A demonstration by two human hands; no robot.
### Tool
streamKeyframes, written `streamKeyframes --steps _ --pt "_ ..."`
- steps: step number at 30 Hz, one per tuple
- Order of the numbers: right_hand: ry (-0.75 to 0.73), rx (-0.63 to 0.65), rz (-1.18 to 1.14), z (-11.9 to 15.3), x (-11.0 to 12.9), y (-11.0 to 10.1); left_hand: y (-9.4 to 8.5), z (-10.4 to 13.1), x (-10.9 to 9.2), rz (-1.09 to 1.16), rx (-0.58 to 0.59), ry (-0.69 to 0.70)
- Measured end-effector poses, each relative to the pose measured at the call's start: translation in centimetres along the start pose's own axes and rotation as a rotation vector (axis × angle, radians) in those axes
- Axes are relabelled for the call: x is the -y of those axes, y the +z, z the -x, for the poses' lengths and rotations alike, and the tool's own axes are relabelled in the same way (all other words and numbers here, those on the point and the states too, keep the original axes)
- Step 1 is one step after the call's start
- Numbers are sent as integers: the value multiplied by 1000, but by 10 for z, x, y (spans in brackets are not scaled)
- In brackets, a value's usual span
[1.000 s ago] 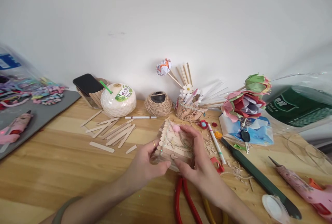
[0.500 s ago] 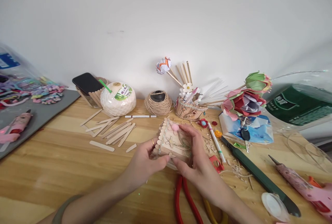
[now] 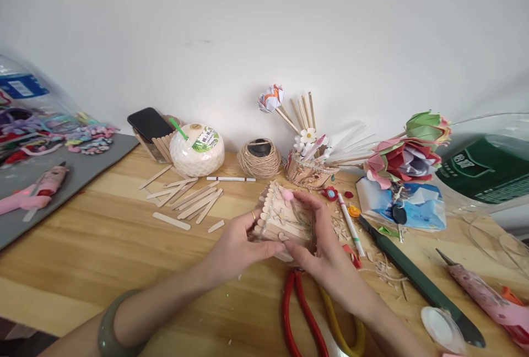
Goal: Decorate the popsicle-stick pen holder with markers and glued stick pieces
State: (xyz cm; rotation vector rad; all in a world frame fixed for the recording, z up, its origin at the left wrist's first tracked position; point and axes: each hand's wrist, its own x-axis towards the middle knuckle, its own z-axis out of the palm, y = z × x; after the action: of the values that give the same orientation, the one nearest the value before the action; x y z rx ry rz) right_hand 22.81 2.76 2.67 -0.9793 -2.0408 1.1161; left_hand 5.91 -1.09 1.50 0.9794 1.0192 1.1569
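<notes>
A small box of wooden sticks (image 3: 289, 219) is held between both hands above the table. Its visible face carries a pink pompom (image 3: 287, 195), a small wooden flower and twine, with a scalloped edge of rounded stick ends on the left. My left hand (image 3: 243, 244) grips the left side, thumb along the lower edge. My right hand (image 3: 324, 238) wraps the right side, its thumb near the left thumb beside a small rounded wood piece (image 3: 283, 237). Just below the box lie red-handled pliers (image 3: 303, 313) and a yellow-handled tool (image 3: 343, 329).
Loose craft sticks (image 3: 198, 203) lie left of the hands. Behind stand a coconut (image 3: 198, 150), a twine ball (image 3: 259, 160) and a decorated holder (image 3: 309, 172). At right are a marker (image 3: 351, 225), a dark green knife (image 3: 417, 277) and a pink glue gun (image 3: 487, 296).
The view has shifted, so most table objects appear farther right. Both hands still hold the box, which looks slightly turned.
</notes>
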Motion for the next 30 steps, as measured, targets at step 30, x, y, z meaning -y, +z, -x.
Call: streamKeyframes --steps 30 --pt "-29 60 10 -1 -5 -5 1 -1 6 -101 -54 32"
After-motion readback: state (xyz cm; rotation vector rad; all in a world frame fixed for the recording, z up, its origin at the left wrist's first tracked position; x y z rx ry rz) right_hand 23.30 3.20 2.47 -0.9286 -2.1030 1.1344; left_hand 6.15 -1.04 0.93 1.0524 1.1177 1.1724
